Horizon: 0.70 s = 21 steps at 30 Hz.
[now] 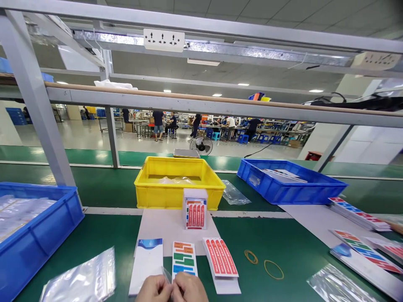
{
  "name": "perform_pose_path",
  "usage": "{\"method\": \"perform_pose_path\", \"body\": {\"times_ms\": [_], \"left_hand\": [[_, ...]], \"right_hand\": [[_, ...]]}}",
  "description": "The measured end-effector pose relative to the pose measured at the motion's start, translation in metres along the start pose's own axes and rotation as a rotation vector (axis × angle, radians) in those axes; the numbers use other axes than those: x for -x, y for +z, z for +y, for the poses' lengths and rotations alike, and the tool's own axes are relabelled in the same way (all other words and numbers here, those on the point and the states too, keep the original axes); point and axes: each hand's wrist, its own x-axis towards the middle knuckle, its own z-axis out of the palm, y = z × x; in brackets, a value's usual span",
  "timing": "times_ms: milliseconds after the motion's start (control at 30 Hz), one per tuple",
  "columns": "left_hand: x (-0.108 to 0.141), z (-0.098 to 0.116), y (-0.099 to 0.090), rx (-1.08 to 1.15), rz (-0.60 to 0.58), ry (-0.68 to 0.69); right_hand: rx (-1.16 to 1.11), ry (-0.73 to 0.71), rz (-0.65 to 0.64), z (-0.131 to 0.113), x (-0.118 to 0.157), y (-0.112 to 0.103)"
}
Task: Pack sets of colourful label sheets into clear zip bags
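Observation:
My left hand and my right hand meet at the bottom edge, both closed in a pinch. Between them a corner of a clear plastic bag sticks up; the rest is hidden by the fingers. Beyond my left hand lies a stack of white leaflets with a blue printed top. A sticker sheet in orange, green and blue lies just past my right hand. To its right is a pile of red-striped sticker sheets. Farther back, a packed stack of cards stands upright against the yellow bin.
A yellow bin stands at the back, with blue bins at left and right. Clear bags lie front left. Rubber bands rest at right, near more printed sheets. Another person's hand shows at the right edge.

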Motion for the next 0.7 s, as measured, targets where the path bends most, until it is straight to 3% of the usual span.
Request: {"method": "perform_pose_path", "body": {"times_ms": [167,300,400,500,567,633,700], "left_hand": [[-0.005,-0.007,0.001,0.093,0.095,-0.085],[-0.005,-0.007,-0.008,0.189,0.103,-0.152],[0.003,-0.001,-0.019,0.164,0.163,-0.085],[0.013,0.008,-0.029,-0.092,0.266,0.356],[0.018,0.014,-0.033,-0.298,0.158,0.582],[0.022,0.018,-0.034,-0.431,-0.008,0.533],[0.025,0.021,-0.035,-0.492,-0.068,0.362]], "right_hand": [[0.124,-0.077,0.253,-0.002,0.0,-0.005],[0.179,-0.325,0.275,-0.009,0.001,-0.007],[0.163,-0.373,0.165,-0.01,0.0,-0.014],[-0.092,-0.333,-0.01,-0.009,-0.003,-0.031],[-0.252,-0.273,-0.13,-0.009,-0.004,-0.045],[-0.33,-0.179,-0.26,-0.01,-0.003,-0.058],[-0.348,-0.051,-0.391,-0.011,-0.001,-0.069]]}}
